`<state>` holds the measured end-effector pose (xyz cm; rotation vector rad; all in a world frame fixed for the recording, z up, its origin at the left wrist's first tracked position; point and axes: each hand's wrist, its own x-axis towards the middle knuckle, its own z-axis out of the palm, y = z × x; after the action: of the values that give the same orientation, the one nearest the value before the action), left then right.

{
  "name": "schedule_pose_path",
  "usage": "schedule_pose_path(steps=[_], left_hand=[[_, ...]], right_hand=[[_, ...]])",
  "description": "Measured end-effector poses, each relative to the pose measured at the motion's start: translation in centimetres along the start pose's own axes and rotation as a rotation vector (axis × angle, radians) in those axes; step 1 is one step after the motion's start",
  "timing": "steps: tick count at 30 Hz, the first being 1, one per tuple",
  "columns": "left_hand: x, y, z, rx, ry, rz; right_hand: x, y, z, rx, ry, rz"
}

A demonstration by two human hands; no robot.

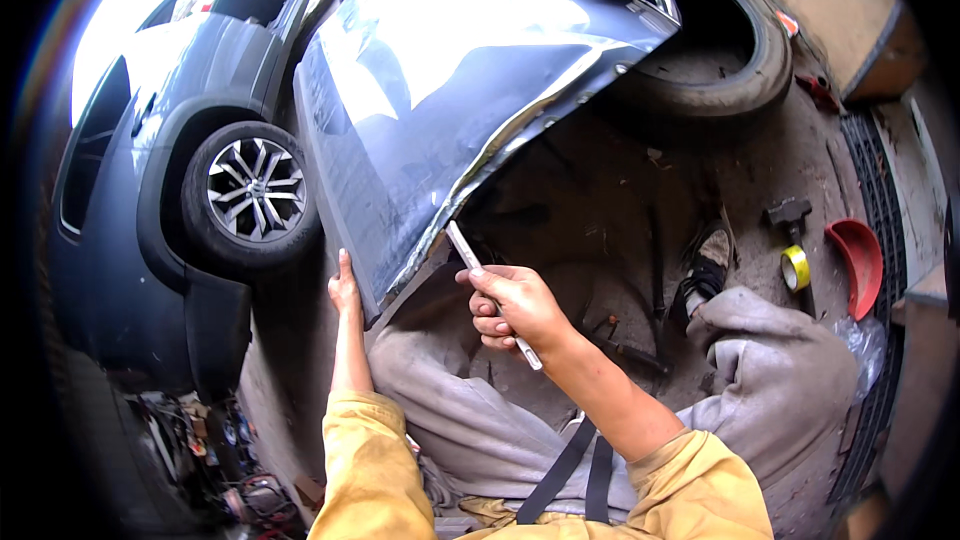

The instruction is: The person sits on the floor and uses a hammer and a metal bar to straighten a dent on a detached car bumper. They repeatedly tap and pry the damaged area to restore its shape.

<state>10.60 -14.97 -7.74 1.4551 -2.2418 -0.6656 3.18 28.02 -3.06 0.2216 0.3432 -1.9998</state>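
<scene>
A glossy blue-grey car door (400, 140) stands tilted in front of me, its near edge creased and bent along its length. At the door's lower left corner, my left hand (343, 285) grips the edge; some of its fingers are hidden behind the panel. My right hand (515, 308) is closed around a slim, flat metal bar (463, 246). The bar's upper end is at the crumpled edge, and I cannot tell whether it touches. Its lower end sticks out below my palm.
A grey car (150, 170) with a spoked wheel (257, 190) stands at left. A loose tire (770, 70) lies at the far right. Nearer are a hammer (789, 212), yellow tape roll (795, 268) and red curved dish (858, 265). Clutter (215, 450) lies lower left.
</scene>
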Motion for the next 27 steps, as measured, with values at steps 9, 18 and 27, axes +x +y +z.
schedule_pose_path(steps=[9, 18, 27], left_hand=[[-1.0, -0.4, 1.2, -0.049, 0.053, -0.010], [-3.4, 1.7, 0.6, -0.092, -0.004, -0.065], [-2.9, 0.6, 1.0, -0.168, -0.011, -0.063]], right_hand=[[-0.1, -3.1, 2.1, -0.208, 0.079, 0.142], [0.5, 0.2, 4.6, -0.466, 0.270, 0.001], [1.5, 1.5, 2.8, -0.762, 0.310, -0.079]])
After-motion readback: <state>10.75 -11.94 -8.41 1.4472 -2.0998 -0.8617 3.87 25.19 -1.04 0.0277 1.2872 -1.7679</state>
